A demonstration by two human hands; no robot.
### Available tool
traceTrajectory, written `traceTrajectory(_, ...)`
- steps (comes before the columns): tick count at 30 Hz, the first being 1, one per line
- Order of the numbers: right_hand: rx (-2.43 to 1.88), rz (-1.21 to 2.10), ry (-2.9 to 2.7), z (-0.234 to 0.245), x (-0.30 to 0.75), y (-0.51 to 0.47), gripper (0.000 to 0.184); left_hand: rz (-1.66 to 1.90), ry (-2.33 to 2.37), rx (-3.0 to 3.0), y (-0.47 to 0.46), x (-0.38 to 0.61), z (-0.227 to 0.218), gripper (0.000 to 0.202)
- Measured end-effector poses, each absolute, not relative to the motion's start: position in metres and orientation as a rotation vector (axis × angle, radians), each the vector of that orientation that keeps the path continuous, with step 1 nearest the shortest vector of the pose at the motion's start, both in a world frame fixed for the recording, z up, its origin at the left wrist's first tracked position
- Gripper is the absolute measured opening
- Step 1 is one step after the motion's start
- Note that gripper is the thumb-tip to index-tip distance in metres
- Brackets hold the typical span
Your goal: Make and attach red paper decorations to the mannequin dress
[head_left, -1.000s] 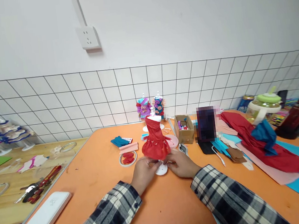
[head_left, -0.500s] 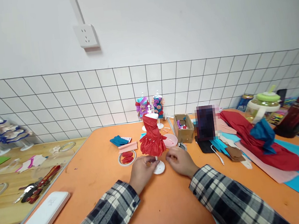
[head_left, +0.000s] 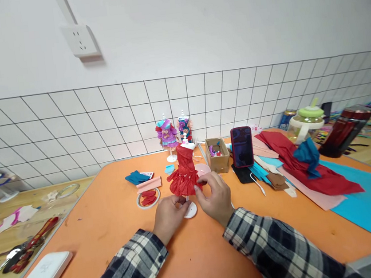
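Observation:
A miniature dress form (head_left: 188,146) stands upright before me in a red crinkled paper dress (head_left: 185,159) with a gathered skirt. Its thin post rises from a round white base (head_left: 190,210). My left hand (head_left: 169,216) is closed round the post just above this base, at the left side. At the skirt's right edge is my right hand (head_left: 215,196), thumb and forefinger bent and close together on the red paper. The other fingers of that hand are curled, and part of the hem is hidden behind them.
Two more dressed forms (head_left: 167,134) stand behind. To the left lie a tape roll (head_left: 139,203) with red scraps inside and folded blue paper (head_left: 136,177). Rightward are a cardboard box (head_left: 220,163), a phone (head_left: 242,147), red crepe paper (head_left: 284,156), a jug (head_left: 310,122) and a dark bottle (head_left: 343,132).
My right hand has risen from beside the base to the skirt's right edge. My left hand stays at the post. The whole view has swung slightly right.

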State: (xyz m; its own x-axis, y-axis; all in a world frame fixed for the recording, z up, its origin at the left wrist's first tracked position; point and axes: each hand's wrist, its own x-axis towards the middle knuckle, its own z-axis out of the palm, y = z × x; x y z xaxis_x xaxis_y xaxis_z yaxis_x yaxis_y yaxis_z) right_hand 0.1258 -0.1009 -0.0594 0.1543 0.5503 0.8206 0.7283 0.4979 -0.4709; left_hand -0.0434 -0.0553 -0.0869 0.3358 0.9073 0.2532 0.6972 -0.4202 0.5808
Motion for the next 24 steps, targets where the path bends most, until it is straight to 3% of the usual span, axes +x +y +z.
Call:
traceTrajectory(5, -1.026, -0.147, -1.589, -0.064, 0.128, -0.104, 0.022, 0.776, 1.392, 2.259, -0.056, -0.042, -0.086, 0.016)
traceTrajectory(10, -1.106, -0.081, -1.284, -0.074, 0.136, -0.097, 0.012, 0.796, 1.420, 2.244, -0.054, -0.043, -0.089, 0.018)
traceTrajectory(24, -1.138, -0.084, -1.455, -0.079, 0.136, -0.093, 0.007, 0.775, 1.418, 2.318, -0.052, -0.045, -0.090, 0.015)
